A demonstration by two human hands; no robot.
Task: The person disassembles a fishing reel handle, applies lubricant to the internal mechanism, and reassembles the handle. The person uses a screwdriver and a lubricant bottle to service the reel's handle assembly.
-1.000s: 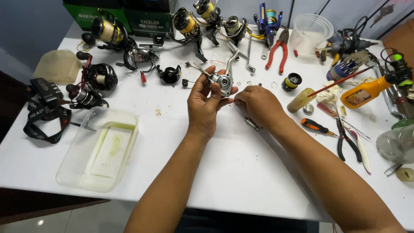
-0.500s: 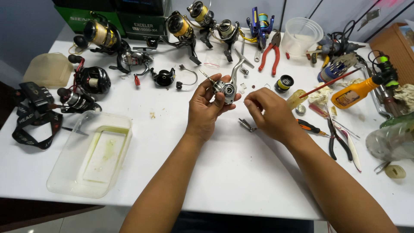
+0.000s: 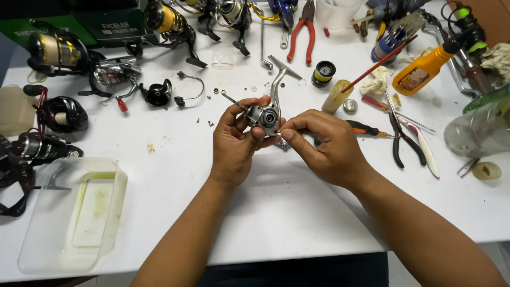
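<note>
The left hand (image 3: 234, 146) held a silver fishing reel body (image 3: 264, 115) above the white desk (image 3: 276, 212), thumb and fingers closed around it, its stem rising toward the far side. The right hand (image 3: 325, 146) pinched at the reel's right side with its fingertips (image 3: 283, 127). A clear plastic tray (image 3: 32, 250) lay near left. Red-handled pliers (image 3: 300, 33) lay far, black-handled pliers (image 3: 402, 139) right.

- A silver spinning reel body (image 3: 267, 112), stripped of spool and handle, is held above the white table between both hands.
- Its angled metal foot points up and away, toward the far edge.
- A thin shaft sticks out to the left.
- A round, dark opening in its side faces the camera.
</note>
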